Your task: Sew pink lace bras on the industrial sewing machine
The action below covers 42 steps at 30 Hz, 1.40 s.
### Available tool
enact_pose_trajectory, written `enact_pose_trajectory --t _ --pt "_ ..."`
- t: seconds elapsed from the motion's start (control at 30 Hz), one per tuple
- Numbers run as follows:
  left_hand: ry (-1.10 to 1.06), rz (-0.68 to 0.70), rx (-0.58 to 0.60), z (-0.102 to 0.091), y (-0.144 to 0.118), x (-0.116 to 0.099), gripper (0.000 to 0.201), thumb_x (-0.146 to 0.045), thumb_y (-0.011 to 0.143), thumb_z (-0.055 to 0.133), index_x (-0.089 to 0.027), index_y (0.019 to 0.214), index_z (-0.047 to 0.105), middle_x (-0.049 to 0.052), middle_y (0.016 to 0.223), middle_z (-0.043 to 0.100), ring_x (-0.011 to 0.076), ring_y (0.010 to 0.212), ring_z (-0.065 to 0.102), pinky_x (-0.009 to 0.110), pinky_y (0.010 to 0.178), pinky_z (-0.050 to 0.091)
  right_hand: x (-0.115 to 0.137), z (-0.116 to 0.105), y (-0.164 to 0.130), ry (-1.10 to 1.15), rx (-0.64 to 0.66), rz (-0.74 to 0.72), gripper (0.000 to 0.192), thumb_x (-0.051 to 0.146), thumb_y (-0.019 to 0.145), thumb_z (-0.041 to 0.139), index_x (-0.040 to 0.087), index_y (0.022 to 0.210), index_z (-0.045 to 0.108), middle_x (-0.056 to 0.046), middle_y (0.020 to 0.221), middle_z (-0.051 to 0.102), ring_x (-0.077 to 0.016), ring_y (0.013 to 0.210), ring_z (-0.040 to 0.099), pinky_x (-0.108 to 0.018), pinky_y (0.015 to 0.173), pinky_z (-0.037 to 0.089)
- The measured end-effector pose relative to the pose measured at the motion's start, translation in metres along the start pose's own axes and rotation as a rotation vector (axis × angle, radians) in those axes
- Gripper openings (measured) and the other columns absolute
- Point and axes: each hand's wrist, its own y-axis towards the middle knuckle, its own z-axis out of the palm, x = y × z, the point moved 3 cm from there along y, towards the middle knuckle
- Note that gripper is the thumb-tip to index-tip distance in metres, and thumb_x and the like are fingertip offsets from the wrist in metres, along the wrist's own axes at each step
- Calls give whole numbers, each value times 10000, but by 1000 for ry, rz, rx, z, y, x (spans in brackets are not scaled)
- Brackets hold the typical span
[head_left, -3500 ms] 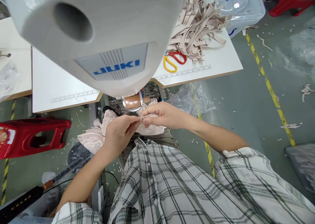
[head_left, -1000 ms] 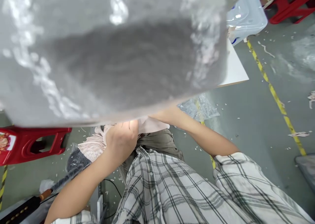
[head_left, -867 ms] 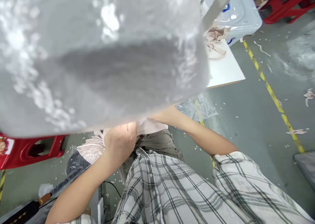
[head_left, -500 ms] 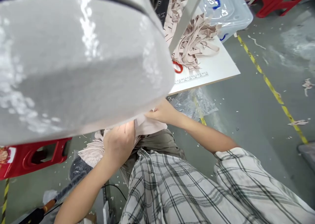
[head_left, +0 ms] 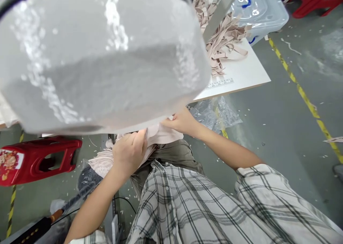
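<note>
A big white sewing machine head (head_left: pixel 102 58) fills the upper left and hides my fingertips. Just under its lower edge, my left hand (head_left: pixel 130 152) grips pale pink lace fabric (head_left: pixel 103 161) that lies bunched on my lap. My right hand (head_left: pixel 182 122) presses on the same fabric (head_left: pixel 163 136) a little to the right, fingers partly hidden by the machine. Both hands sit close together, above my plaid shirt (head_left: pixel 187 204).
A white table (head_left: pixel 241 76) carries a pile of beige elastic straps (head_left: pixel 225 33); a clear plastic bin (head_left: pixel 265 8) stands behind it. A red stool (head_left: pixel 34 158) is at left, a clear plastic bag (head_left: pixel 214 111) under the table, yellow floor tape (head_left: pixel 302 93) at right.
3.5 s ago both hands pinched a small piece in plain view below the machine; now they have gone up under the machine head and the view has closed in on it.
</note>
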Motion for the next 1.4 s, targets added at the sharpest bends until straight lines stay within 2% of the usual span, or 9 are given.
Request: enact_pose_trajectory --t 0.37,0.6,0.77,0.9,1.07,1.17,1.23,1.3,1.4 --pt "-704 -545 132 -4 -13 20 337 -506 961 551 -189 1027 642 78 992 730 198 888 686 294 759 534 -25 -7 -26 -162 6 -13 279 446 941 624 189 1039 668 -43 939 694 -129 695 582 -264 658 462" --pt "-1228 -359 629 2 -18 4 400 -552 902 637 -221 1101 741 76 1083 760 258 996 706 358 839 565 52 -10 -70 -8 482 10 243 314 1015 549 196 836 664 10 701 626 -113 605 537 -257 591 424" --pt "-1335 -634 384 -17 -37 22 373 -513 962 561 -188 909 738 65 844 734 180 729 662 299 664 537 65 39 -68 320 536 94 306 477 993 572 191 943 671 -21 841 670 -143 719 602 -273 634 495" --pt "-1085 -678 330 -40 -53 53 354 -497 947 592 -182 881 740 45 829 727 165 726 639 265 643 494 35 112 -50 443 496 175 750 724 804 688 174 1301 578 -145 1263 629 -249 1101 621 -379 914 553" --pt "-866 -636 395 -19 -67 65 344 -486 960 560 -187 932 726 45 864 712 180 783 625 279 697 483 -2 153 -46 923 102 609 426 579 880 672 223 1111 631 -7 871 637 -137 775 623 -290 786 561" --pt "-667 -769 198 15 -77 61 288 -459 937 595 -184 911 676 57 878 680 193 830 606 296 738 471 -12 148 -58 806 -78 518 239 457 886 718 237 950 648 12 824 632 -143 791 629 -298 820 550" --pt "-858 -851 247 42 -83 48 330 -499 935 584 -183 862 650 46 824 654 183 783 600 291 708 469 -16 144 -67 619 -100 412 191 412 908 698 236 858 644 -3 843 658 -164 820 637 -317 827 539" --pt "-1163 -889 326 62 -84 32 360 -527 929 580 -187 831 642 27 779 641 171 747 605 280 688 478 -18 139 -76 375 -47 273 172 369 915 677 232 815 648 -30 906 689 -196 883 648 -344 845 528" --pt "-1249 -923 204 64 -79 19 306 -460 939 579 -190 815 653 19 763 655 167 779 624 264 714 489 -21 130 -90 33 176 129 148 341 919 649 216 849 688 -65 947 710 -226 896 658 -356 803 519"
